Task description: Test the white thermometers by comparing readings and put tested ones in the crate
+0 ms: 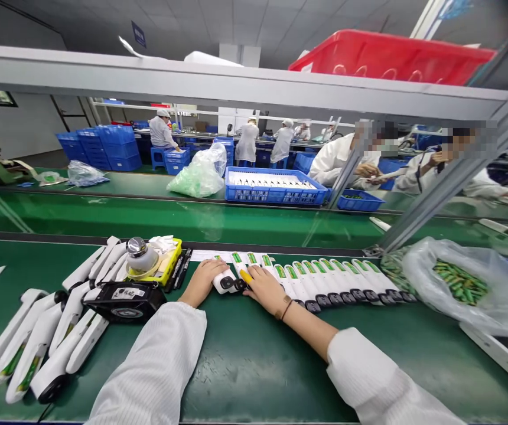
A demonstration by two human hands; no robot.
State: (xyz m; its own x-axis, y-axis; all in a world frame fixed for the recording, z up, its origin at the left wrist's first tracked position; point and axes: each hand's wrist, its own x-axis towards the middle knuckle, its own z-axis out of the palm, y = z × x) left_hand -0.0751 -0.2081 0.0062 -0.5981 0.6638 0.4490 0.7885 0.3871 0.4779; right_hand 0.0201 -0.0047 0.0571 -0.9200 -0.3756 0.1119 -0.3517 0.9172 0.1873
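My left hand (pixel 204 280) is curled over the end of a white handheld device (pixel 226 282) lying on the green table mat (pixel 245 360). My right hand (pixel 263 287) rests on the neighbouring device, fingers bent, with a yellow cot (pixel 246 275) on one fingertip. Both hands are at the left end of a row of white devices with green labels (pixel 325 280) laid side by side. I cannot tell what the right fingers pinch.
Several white devices (pixel 45 336) lie heaped at the left beside a black tape dispenser (pixel 123 300) and a yellow tray (pixel 165 268). A plastic bag of green parts (pixel 460 283) sits at the right. Beyond are a green conveyor (pixel 192 218), a blue crate (pixel 276 186) and other workers.
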